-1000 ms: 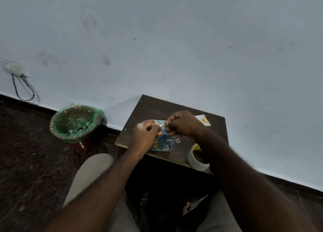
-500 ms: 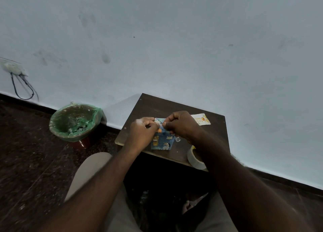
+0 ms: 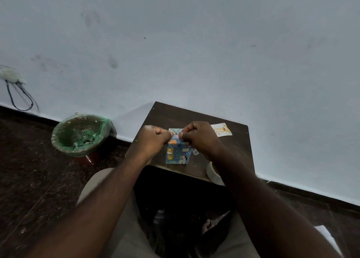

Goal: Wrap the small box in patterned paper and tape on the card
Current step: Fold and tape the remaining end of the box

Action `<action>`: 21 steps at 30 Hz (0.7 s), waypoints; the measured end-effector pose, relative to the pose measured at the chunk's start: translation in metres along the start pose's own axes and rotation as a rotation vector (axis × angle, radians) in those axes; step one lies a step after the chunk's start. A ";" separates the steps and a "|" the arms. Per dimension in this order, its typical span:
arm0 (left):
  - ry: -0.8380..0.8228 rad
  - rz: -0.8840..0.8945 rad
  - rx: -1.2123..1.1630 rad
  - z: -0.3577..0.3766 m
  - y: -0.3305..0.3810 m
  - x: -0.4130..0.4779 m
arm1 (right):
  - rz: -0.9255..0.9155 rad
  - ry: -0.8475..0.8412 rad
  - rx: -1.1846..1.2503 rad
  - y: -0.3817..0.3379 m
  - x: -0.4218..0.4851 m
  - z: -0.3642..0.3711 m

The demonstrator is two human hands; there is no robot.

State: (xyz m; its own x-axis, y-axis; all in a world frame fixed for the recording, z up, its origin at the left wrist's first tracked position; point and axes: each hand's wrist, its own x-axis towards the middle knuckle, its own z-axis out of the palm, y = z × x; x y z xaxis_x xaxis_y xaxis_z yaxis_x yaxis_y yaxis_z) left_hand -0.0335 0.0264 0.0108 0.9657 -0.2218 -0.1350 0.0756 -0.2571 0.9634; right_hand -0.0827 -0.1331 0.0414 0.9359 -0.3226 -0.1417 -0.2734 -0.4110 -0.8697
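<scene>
pinching wrapped box (image 3: 177,154) top edge | left hand (image 3: 153,139), right hand (image 3: 200,136) | fingers curled, thumbs close together

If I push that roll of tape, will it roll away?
Probably not: the roll of tape lies flat on the table, so it would likely slide. It sits right at the near edge, so a push might drop it off. It looks hollow, probably light.
</scene>
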 end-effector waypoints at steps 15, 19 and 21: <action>-0.045 -0.005 0.121 -0.003 0.007 0.002 | 0.056 0.065 0.005 0.004 0.002 0.001; -0.061 0.002 0.141 -0.003 0.005 0.006 | 0.076 0.047 -0.037 0.002 0.004 0.001; -0.055 0.004 0.152 -0.004 0.005 0.007 | 0.081 0.042 -0.059 0.001 0.006 0.001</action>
State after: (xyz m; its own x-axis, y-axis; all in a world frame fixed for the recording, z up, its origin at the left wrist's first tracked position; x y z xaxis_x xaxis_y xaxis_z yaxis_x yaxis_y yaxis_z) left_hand -0.0254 0.0268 0.0158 0.9506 -0.2731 -0.1475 0.0291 -0.3948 0.9183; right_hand -0.0775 -0.1345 0.0391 0.9002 -0.3921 -0.1897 -0.3620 -0.4312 -0.8264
